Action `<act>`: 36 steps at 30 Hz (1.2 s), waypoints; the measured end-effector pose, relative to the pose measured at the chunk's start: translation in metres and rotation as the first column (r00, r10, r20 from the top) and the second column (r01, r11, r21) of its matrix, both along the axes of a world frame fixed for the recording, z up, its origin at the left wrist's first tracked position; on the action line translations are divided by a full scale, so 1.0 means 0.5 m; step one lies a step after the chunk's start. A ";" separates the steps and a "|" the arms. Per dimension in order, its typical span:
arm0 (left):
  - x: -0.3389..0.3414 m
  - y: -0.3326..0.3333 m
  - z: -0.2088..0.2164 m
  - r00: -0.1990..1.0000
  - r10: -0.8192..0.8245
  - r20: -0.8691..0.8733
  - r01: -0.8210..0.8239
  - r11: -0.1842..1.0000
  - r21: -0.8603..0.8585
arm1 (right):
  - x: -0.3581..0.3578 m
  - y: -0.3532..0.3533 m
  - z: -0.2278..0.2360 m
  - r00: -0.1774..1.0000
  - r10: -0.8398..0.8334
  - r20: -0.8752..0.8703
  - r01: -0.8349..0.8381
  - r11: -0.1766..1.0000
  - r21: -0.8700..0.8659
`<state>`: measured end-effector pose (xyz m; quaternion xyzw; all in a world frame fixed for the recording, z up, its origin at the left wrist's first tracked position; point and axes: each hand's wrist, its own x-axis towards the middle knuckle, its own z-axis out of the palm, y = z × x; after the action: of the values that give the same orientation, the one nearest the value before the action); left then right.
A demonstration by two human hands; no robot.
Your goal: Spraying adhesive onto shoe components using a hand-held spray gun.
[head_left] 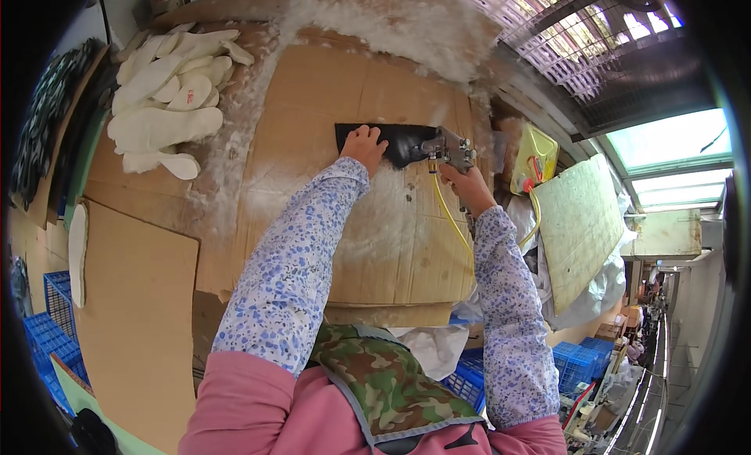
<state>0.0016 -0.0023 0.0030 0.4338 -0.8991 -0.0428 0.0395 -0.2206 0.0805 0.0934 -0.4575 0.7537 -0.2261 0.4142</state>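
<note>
My right hand point(468, 187) is closed around the handle of a metal spray gun point(454, 148), and a yellow hose point(446, 201) hangs below it. The gun's nozzle end points left, toward a black, boot-shaped piece point(407, 140) that looks like a shoe upper. With curled fingers, my left hand point(364, 148) grips the left part of that piece; part of it is hidden under the fingers. Beneath both hands lies a cardboard sheet point(313, 95) with whitish residue on it. To the left is a pile of white insoles point(168, 95).
Dark pieces point(51, 118) are stacked at the far left, above blue crates point(55, 338). A cardboard panel point(141, 314) stands at the near left. At right are a yellow container point(536, 158), a pale board point(583, 224) and more blue crates point(575, 369). A metal grille point(547, 40) rises behind.
</note>
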 end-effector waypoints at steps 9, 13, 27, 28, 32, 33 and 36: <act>0.000 0.003 0.000 1.000 0.009 0.012 -0.009 1.000 -0.010 | 0.004 0.005 0.000 1.000 -0.013 0.011 0.013 1.000 -0.026; 0.002 0.003 0.005 1.000 0.007 0.010 -0.007 1.000 0.011 | 0.004 0.002 0.000 1.000 -0.002 0.008 0.003 1.000 -0.022; -0.060 -0.001 0.106 0.563 0.111 -0.819 -0.012 0.992 0.126 | 0.005 0.003 0.002 1.000 0.011 -0.003 -0.011 0.999 -0.042; -0.082 0.007 0.128 0.483 0.057 -0.874 0.065 0.993 0.101 | 0.001 0.005 0.002 1.000 0.020 -0.011 -0.021 0.998 -0.061; -0.134 0.032 0.191 0.348 -0.100 -0.932 0.170 0.985 -0.043 | -0.005 0.008 -0.001 0.999 0.055 0.002 -0.054 0.997 -0.055; -0.138 0.030 0.193 0.348 -0.101 -0.932 0.173 0.984 -0.043 | -0.006 0.008 -0.004 0.997 0.080 -0.013 -0.081 0.994 -0.077; -0.145 0.010 0.199 0.472 -0.122 -0.873 0.249 0.968 -0.001 | 0.000 0.007 -0.001 0.995 0.084 -0.052 -0.089 0.992 -0.094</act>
<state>-0.0708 0.0027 0.1024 0.2546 -0.7938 -0.3154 0.4533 -0.2208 0.0841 0.0926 -0.5144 0.7311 -0.2327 0.3830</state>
